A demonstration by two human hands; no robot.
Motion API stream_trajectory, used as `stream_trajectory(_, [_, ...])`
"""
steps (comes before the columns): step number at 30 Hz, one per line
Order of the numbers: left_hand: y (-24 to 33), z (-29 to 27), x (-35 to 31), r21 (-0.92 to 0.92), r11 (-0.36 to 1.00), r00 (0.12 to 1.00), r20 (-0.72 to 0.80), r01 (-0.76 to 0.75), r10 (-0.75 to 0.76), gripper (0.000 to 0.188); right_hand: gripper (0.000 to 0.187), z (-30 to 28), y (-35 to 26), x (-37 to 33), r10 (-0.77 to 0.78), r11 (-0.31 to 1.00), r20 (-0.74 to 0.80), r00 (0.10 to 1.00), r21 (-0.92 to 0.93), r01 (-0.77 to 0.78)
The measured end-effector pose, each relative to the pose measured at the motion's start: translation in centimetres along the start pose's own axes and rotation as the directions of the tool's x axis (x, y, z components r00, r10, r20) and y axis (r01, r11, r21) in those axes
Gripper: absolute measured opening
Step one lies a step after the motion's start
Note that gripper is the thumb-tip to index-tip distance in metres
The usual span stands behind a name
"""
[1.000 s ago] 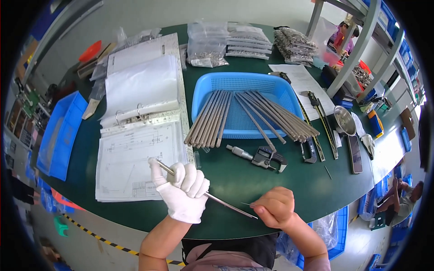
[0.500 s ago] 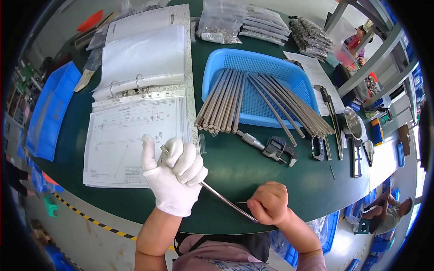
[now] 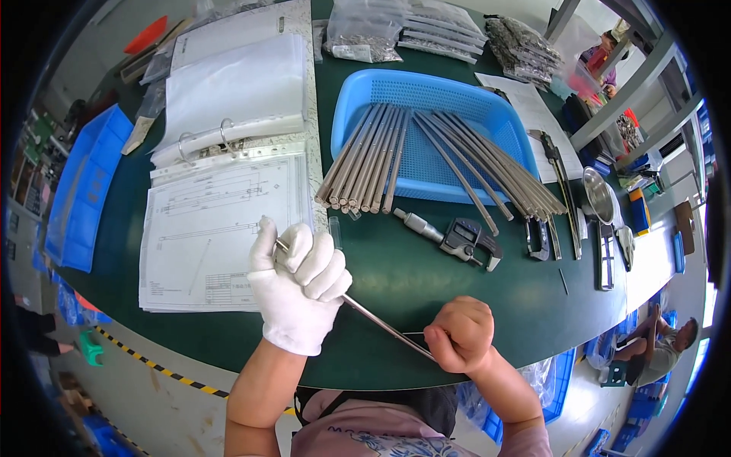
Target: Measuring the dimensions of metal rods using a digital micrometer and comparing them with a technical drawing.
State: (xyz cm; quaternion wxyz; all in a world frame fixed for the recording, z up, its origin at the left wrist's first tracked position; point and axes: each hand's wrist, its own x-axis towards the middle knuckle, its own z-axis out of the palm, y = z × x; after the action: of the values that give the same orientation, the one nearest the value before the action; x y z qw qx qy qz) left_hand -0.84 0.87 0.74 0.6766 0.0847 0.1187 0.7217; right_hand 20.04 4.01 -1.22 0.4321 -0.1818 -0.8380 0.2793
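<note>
Gloved in white fabric, the left hand (image 3: 301, 293) is, in the head view, wrapped around a long, slender, silver-grey metal rod (image 3: 384, 326), its thumb raised beside the rod's upper end. Bare fingers of the right hand (image 3: 460, 335) curl tightly and appear to pinch a thin, straight, silvery metal pin (image 3: 413, 333), which points toward the rod's lower part; whether pin and rod touch cannot be told. The rod slants above the near edge of the dark green desk (image 3: 381, 266), around the middle of that edge, its lower end just beside the right thumb. It looks stiff and smooth, probably moderate in weight and inclined to slip or roll in a loose grip, so a full wrap near its upper end seems sound, with a light steadying touch near the lower end. The pin looks very light and easier to bend; it is best held close to its tip. Similar grey metal rods (image 3: 365, 156) rest across the near rim of a light blue, perforated plastic basket (image 3: 426, 75), toward the desk's far edge.
</note>
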Motion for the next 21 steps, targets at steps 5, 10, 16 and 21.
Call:
stream_trajectory(5, [-0.34, -0.17, 0.21, 0.036, 0.998, 0.996, -0.064, -0.060, 0.062, 0.045, 0.015, -0.01, 0.15, -0.07, -0.011, 0.999, 0.015, 1.000, -0.032, 0.012])
stream_trajectory(10, [-0.62, 0.07, 0.18, 0.016, 0.996, 0.992, -0.088, -0.090, 0.091, 0.045, 0.017, -0.15, 0.02, 0.08, -0.045, 0.997, 0.060, 0.997, -0.065, 0.049])
stream_trajectory(16, [-0.70, -0.11, 0.22, 0.017, 0.994, 0.986, -0.126, -0.110, 0.111, 0.045, 0.018, 0.07, -0.06, 0.08, -0.083, 0.991, 0.086, 0.993, -0.102, 0.092])
stream_trajectory(21, [-0.71, -0.32, 0.23, 0.000, 0.994, 0.984, -0.136, -0.113, 0.112, 0.046, 0.018, 0.13, -0.46, 0.10, -0.118, 0.974, 0.102, 0.988, -0.182, 0.136])
